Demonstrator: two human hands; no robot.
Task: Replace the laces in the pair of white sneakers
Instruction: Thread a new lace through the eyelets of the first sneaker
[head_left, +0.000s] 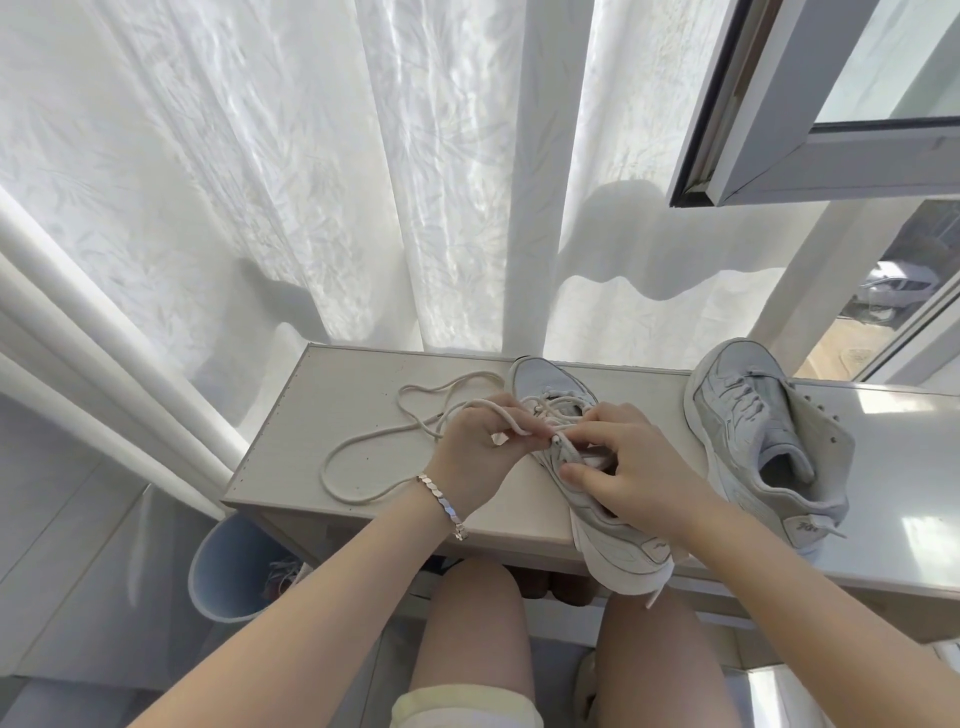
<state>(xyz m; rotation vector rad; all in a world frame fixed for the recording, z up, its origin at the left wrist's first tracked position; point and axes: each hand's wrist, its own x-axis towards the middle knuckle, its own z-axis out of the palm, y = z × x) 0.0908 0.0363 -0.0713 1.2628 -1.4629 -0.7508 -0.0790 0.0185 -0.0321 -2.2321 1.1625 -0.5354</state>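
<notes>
1. Sneakers, white: two, both on the bench (332, 384).
2. Centre sneaker (618, 545): long axis runs near to far, toe points far. Its heel hangs over the near bench edge. It sits under both hands.
3. Right sneaker (753, 431): toe far-left, heel near-right, opening faces up, already laced. It lies well apart from the centre one, at the right end.
4. Lace (325, 470): one loose cream lace. It loops across the bench left of the centre sneaker and runs up into the eyelets.
5. Left hand (478, 447): thumb and forefinger pinch the lace just above the eyelets. A bracelet (441, 501) is on that wrist.
6. Right hand (634, 467): fingers curled over the centre sneaker's tongue area, thumb pressed on its side, gripping it.
7. Curtain (260, 182) hangs behind the bench. One open window (831, 130) is far right. One bin (223, 566) is near left, below the bench.
</notes>
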